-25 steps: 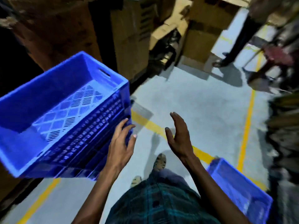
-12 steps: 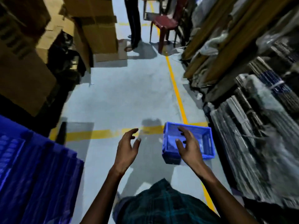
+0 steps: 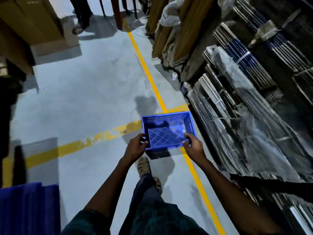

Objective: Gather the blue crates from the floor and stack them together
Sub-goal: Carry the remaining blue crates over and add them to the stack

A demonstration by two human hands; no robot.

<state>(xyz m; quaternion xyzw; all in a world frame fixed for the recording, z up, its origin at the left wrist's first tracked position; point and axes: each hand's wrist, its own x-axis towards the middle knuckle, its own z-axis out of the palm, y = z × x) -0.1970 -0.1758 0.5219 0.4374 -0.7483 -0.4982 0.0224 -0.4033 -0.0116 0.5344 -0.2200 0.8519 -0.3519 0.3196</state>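
Observation:
A blue crate (image 3: pixel 169 128) with a perforated bottom sits upright on the grey floor, across a yellow line and close to the stacked goods on the right. My left hand (image 3: pixel 136 147) hovers over its near left corner and my right hand (image 3: pixel 194 145) over its near right corner. Both have their fingers curled and apart and hold nothing; they look nearer to me than the crate. The stack of blue crates (image 3: pixel 28 209) shows at the lower left edge. My foot (image 3: pixel 144 166) stands just before the crate.
Wrapped bundles of flat material (image 3: pixel 237 116) line the right side. Cardboard boxes (image 3: pixel 30 21) stand at the upper left. Another person's legs (image 3: pixel 82 16) and dark red chair legs (image 3: pixel 118 14) are at the far end. A small white cup (image 3: pixel 174 76) lies by the bundles.
My view has swung from the crate stack on the left to the single crate on the floor. I have stepped closer, and both hands have reached out over its near corners.

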